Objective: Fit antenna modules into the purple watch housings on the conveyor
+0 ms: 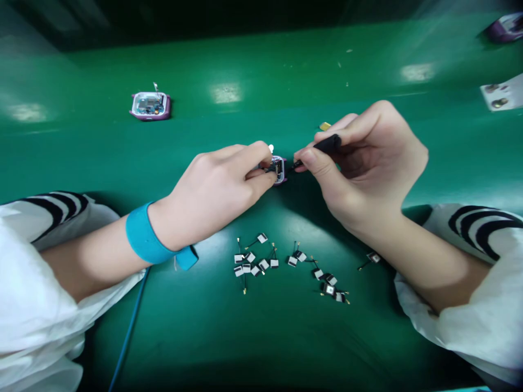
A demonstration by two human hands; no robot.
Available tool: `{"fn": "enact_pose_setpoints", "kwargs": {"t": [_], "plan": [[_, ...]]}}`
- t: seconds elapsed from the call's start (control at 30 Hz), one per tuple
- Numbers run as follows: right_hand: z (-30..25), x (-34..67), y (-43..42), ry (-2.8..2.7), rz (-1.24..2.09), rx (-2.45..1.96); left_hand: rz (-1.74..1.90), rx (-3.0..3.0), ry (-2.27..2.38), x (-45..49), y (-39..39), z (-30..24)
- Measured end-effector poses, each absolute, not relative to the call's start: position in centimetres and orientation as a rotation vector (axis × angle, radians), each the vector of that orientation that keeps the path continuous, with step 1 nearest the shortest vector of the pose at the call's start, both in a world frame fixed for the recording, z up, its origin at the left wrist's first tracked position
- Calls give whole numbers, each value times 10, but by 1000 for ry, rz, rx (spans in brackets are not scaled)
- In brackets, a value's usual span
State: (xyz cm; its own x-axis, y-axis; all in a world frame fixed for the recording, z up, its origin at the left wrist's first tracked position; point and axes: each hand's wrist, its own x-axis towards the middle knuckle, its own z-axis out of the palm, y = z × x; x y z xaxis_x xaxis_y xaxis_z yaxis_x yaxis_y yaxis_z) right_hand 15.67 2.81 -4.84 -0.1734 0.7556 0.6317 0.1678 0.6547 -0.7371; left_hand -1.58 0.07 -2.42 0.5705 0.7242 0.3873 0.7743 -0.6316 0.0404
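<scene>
Near the middle of the head view is a small purple-and-white watch case (279, 170) with its circuit board exposed. The fingers of my left hand (229, 182) close over its left side and hide much of it. Between thumb and fingers, my right hand (363, 163) pinches a slim black hand tool (327, 145) with a thick end. Its thin tip points at the case's right edge; whether it touches there, I cannot tell. Beyond the right fingers lies a small yellow piece (325, 126).
Several small square parts with short black leads (263, 265) lie scattered on the green mat (183, 326). Another open watch case (151, 105) sits at the far left, a purple one (506, 28) at the far right. A blue wristband (147, 234) trails a cord (129, 329).
</scene>
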Motion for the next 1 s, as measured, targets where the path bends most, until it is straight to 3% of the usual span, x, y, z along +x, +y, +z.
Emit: {"fn": "enact_pose_setpoints", "kwargs": {"t": [0.27, 0.6, 1.0], "plan": [[-47, 156, 28, -1713, 585, -793, -515, -2688, -1261, -16, 2, -23], [-38, 163, 34, -1520, 1013, -860, -558, -2722, -1187, -15, 2, -18], [-27, 170, 33, -1712, 890, -915, -476, -2703, -1362, -8, -2, -10]]}}
